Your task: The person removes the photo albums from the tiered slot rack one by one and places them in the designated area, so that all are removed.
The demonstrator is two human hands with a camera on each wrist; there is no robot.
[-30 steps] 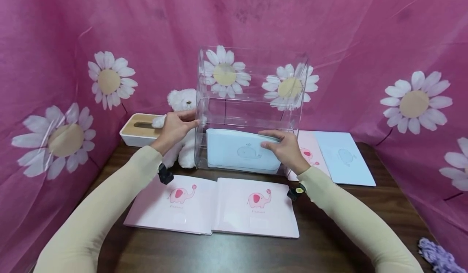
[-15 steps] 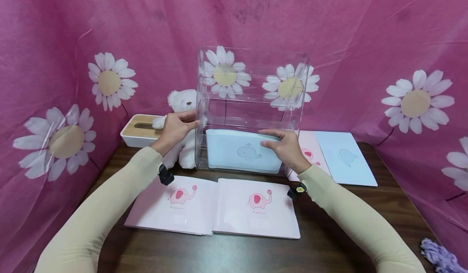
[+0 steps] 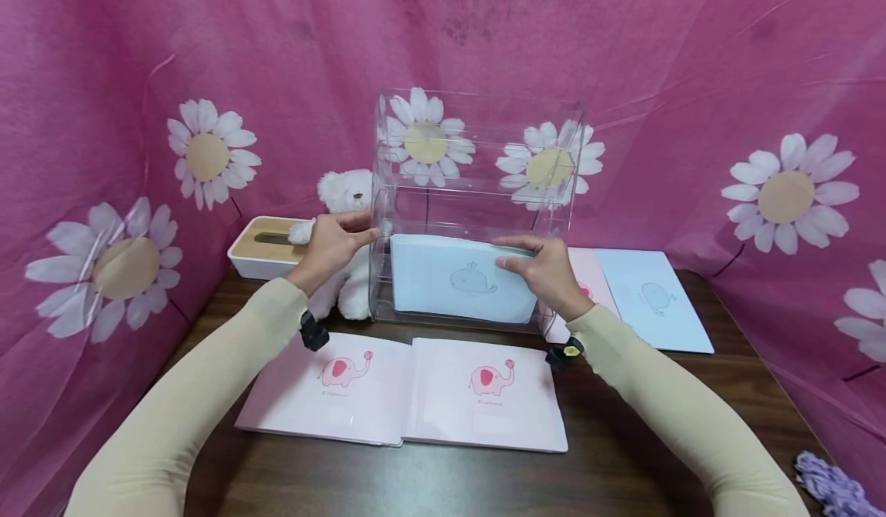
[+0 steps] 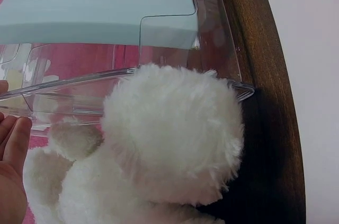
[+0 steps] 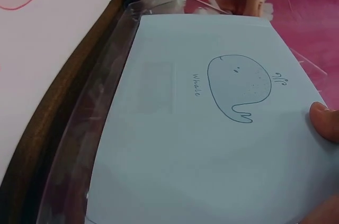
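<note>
A light blue booklet point(image 3: 436, 278) with a whale drawing stands in the lowest level of a clear plastic rack point(image 3: 477, 186). My right hand point(image 3: 543, 267) pinches its upper right edge, thumb on the front cover; the fingers behind are hidden. In the right wrist view the booklet point(image 5: 159, 144) fills the middle, with the thumb at its edge. My left hand point(image 3: 332, 244) grips the rack's left side edge. In the left wrist view the left hand's fingers point(image 4: 16, 144) show at that edge, beside a white plush bear point(image 4: 175, 128).
Two pink elephant booklets point(image 3: 332, 409) point(image 3: 484, 425) lie flat on the wooden table point(image 3: 443, 478) before the rack. Another pink booklet point(image 3: 595, 271) and a blue whale booklet point(image 3: 657, 325) lie right. A white box with a wooden lid point(image 3: 263, 251) is back left; purple yarn point(image 3: 831, 482) front right.
My right hand has moved slightly up and right, and the blue booklet's top edge has risen with it. The left hand stays on the rack.
</note>
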